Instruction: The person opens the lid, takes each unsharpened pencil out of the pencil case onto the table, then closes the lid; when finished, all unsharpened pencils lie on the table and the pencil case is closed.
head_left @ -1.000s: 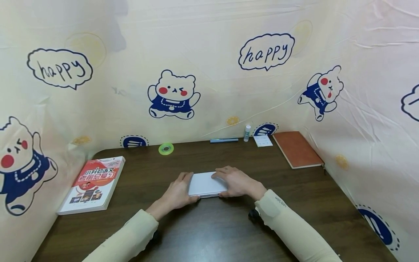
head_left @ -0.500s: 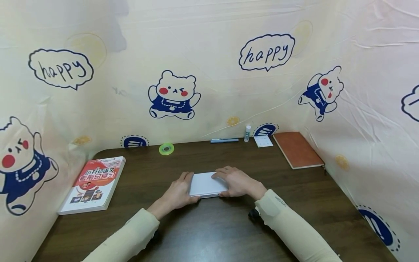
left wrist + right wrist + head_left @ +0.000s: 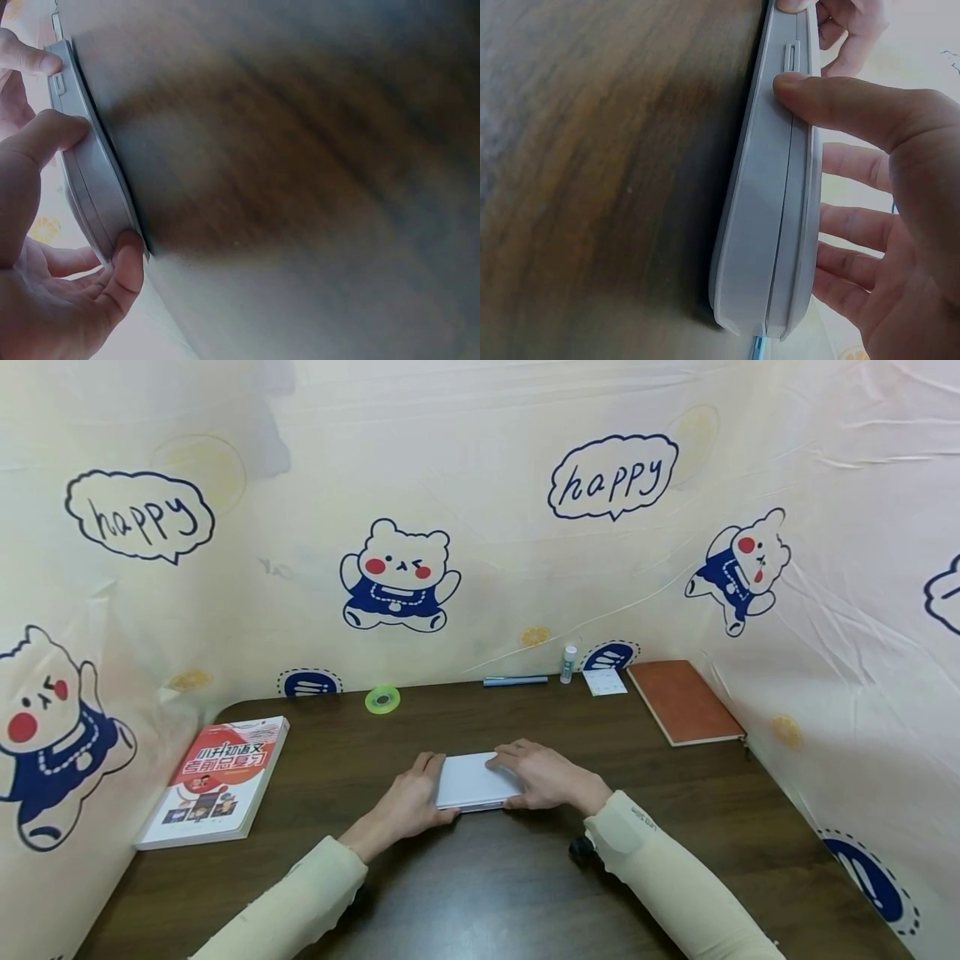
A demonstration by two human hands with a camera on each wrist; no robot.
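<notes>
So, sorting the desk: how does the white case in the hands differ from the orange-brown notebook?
The white case lies at the table's middle, held by the left hand and right hand; the notebook lies untouched by the right wall. Case plain white, notebook orange-brown and larger. Both lie flat and closed.

Left hand (image 3: 408, 797) fingers curled, thumb pressing inward, right hand (image 3: 543, 777) fingers spread flat, cream-sleeved forearms converging

Dark wooden table (image 3: 480, 893) — cream bear-print sheeting (image 3: 465, 468) walls it round.
</notes>
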